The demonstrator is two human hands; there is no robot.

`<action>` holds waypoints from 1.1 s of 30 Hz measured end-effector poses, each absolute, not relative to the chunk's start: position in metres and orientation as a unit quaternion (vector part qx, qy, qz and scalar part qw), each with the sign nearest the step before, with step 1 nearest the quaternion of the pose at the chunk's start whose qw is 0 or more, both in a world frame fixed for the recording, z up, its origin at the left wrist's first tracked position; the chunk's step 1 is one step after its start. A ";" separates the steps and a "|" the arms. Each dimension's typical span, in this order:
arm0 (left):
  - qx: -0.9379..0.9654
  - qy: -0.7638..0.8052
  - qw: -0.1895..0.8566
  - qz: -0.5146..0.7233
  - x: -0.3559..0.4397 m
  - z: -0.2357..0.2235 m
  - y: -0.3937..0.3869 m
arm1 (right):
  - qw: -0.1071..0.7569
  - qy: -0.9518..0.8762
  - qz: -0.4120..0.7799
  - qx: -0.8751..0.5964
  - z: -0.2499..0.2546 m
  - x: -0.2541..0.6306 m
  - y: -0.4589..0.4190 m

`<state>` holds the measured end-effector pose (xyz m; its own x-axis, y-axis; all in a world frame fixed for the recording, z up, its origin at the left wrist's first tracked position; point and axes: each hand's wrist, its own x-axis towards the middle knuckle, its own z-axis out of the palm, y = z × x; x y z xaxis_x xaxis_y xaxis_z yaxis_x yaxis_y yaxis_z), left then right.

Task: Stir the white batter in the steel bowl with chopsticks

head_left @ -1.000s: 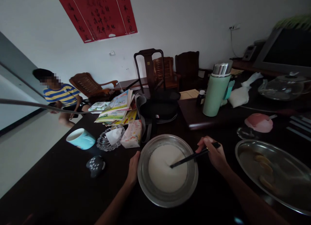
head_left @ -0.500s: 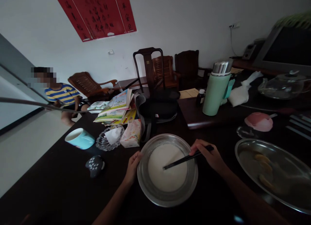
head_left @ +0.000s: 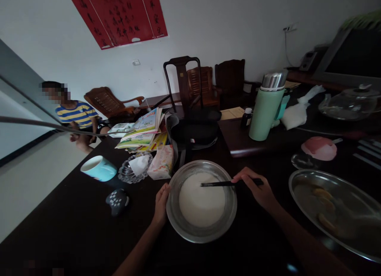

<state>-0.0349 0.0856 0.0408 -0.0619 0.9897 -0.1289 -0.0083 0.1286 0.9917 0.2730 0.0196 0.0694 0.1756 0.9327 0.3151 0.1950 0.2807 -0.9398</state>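
A metal bowl [head_left: 200, 237] stands in front of me on the dark table, with a whitish batter-like liquid [head_left: 202, 204] in it. My left hand [head_left: 162, 200] grips the bowl's left rim, fingers closed on the edge. Above the right rim, my right hand [head_left: 256, 188] is closed round a pair of black chopsticks [head_left: 218, 184]. They point left, nearly level, and their tips reach the far part of the liquid. Whether the tips dip under the surface I cannot tell.
Right of the bowl lies an oval metal tray [head_left: 300, 212] holding several brownish pieces. A green thermos [head_left: 266, 115] stands behind. Tissue pack [head_left: 161, 163], glass dish [head_left: 126, 172], blue mug [head_left: 99, 168] and dark controller-shaped object [head_left: 117, 201] lie left. A person [head_left: 76, 115] sits at far left.
The chopsticks have swung from a slant to nearly level, their tips moving toward the bowl's far side. The bowl appears slightly farther left and higher in view.
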 end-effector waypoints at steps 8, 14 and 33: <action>0.443 0.554 0.502 0.494 -0.032 0.044 0.083 | 0.550 -0.580 0.347 -0.491 0.066 0.275 0.021; 0.441 0.544 0.504 0.505 -0.035 0.038 0.087 | 0.577 -0.503 0.353 -0.537 0.065 0.275 0.021; 0.485 0.581 0.432 0.490 -0.036 0.042 0.088 | 0.574 -0.500 0.330 -0.558 0.068 0.276 0.022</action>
